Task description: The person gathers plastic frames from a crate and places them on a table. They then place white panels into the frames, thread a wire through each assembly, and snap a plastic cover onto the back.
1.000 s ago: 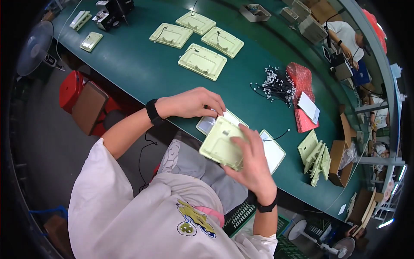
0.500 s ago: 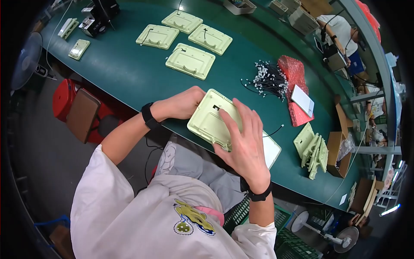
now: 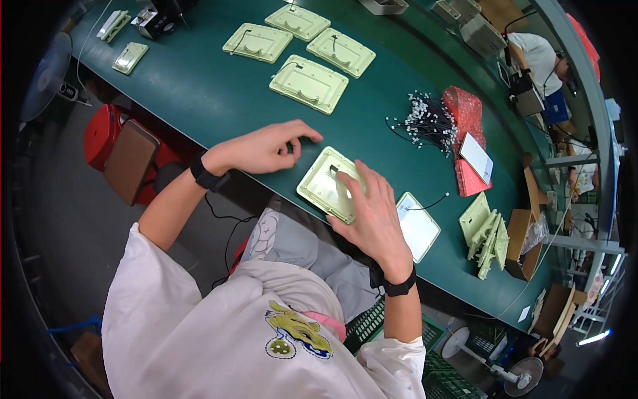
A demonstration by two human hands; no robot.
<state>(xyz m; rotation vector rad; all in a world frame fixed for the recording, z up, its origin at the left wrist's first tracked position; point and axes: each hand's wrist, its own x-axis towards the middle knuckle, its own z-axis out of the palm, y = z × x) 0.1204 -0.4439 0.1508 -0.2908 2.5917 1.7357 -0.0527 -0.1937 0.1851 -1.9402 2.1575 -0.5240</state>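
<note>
A pale green plastic cover [image 3: 321, 187] with a small dark slot lies at the table's near edge. My right hand [image 3: 373, 223] spans it, thumb at the near edge and fingers over the right part, which they hide. To the left of the cover hovers my left hand [image 3: 269, 147], empty, its index finger stretched out and the other fingers bent. Just right of my right hand rests a white-faced panel [image 3: 418, 229] in a pale green frame. A thin black cable [image 3: 433, 203] with a small connector runs out beside its upper end.
Several similar covers [image 3: 309, 84] with cables lie farther back. A heap of black cables with white connectors [image 3: 425, 123] sits beside red bubble wrap [image 3: 463, 110], which bears a white panel [image 3: 476, 158]. Stacked green covers [image 3: 488, 239] and a cardboard box [image 3: 525, 249] stand at the right.
My left hand has come away from the cover's left edge and moved left, its fingers opening. The cover now lies lower and flatter under my right hand, with more of the white-faced panel showing.
</note>
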